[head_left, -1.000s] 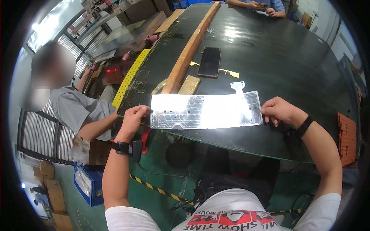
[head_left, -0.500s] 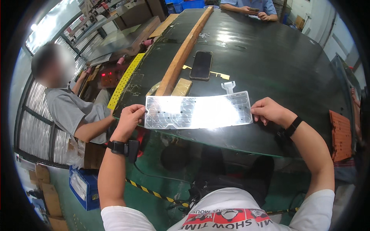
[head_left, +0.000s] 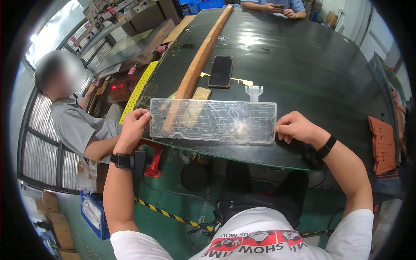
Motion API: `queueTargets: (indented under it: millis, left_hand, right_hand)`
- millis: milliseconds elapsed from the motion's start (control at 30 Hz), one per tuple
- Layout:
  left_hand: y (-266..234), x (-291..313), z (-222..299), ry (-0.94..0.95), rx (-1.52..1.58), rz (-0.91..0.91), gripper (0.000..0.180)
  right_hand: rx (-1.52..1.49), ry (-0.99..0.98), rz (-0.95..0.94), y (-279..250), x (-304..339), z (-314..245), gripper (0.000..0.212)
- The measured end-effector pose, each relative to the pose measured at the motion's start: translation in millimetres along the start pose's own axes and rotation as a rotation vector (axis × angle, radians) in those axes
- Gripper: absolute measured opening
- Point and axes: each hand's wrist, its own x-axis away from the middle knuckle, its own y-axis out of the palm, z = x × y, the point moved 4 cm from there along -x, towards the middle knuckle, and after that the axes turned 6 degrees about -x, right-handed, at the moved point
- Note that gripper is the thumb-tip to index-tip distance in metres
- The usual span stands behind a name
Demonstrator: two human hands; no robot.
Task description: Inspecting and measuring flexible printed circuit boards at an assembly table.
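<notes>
Transparent sheet: a long, rectangular film of clear plastic with fine pale circuit-like lines (head_left: 216, 121), held broadside just inside the near edge of the table; whether its lower edge touches the tabletop cannot be told.
Tail: a short, pale, striped tab (head_left: 255, 93) projecting from the film's far edge, right of its middle, free of both hands.
Left hand: the wearer's bare left hand (head_left: 135, 123), thumb and fingertips pinching the film's left short edge.
Right hand: the wearer's bare right hand (head_left: 299, 126), thumb and forefinger pinching the opposite short edge, the other fingers curled.
Reason for the hold: gripping only the ends probably keeps the film spread flat and its printed face uncovered.
Seen through the film: the near end of a long brown wooden bar (head_left: 203, 56) and part of a flat gold-tan block (head_left: 201, 94).
Beyond the film: a dark smartphone (head_left: 221, 71) lying across a thin yellow strip (head_left: 242, 81).
Support: a broad, dark, glossy table (head_left: 299, 78), its open surface seemingly giving both arms room.
Right margin: an orange perforated panel (head_left: 382, 145).
Left margin: a co-worker in a grey shirt (head_left: 78, 125), seated beside the table.
</notes>
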Motion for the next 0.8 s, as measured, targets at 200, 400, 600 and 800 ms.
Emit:
queueTargets:
  millis: [200, 400, 600, 800]
  left_hand:
    - [-8.6, -12.0, -6.9, -0.050, -0.058, 0.003, 0.014]
    - [-41.6, -41.5, -19.4, -0.059, -0.349, 0.073, 0.016]
    - [-68.6, -67.0, -28.4, -0.050, -0.426, 0.137, 0.016]
    - [-73.3, -85.1, -48.4, -0.093, -0.475, 0.143, 0.018]
  right_hand:
    - [-0.035, 0.018, -0.022, 18.5, -10.1, -4.5, 0.017]
    - [-0.171, 0.023, -0.064, 48.9, -30.9, -10.7, 0.014]
    - [-0.187, 0.019, -0.102, 74.7, -50.6, -25.3, 0.014]
    - [-0.183, 0.062, -0.128, 81.8, -64.5, -17.9, 0.015]
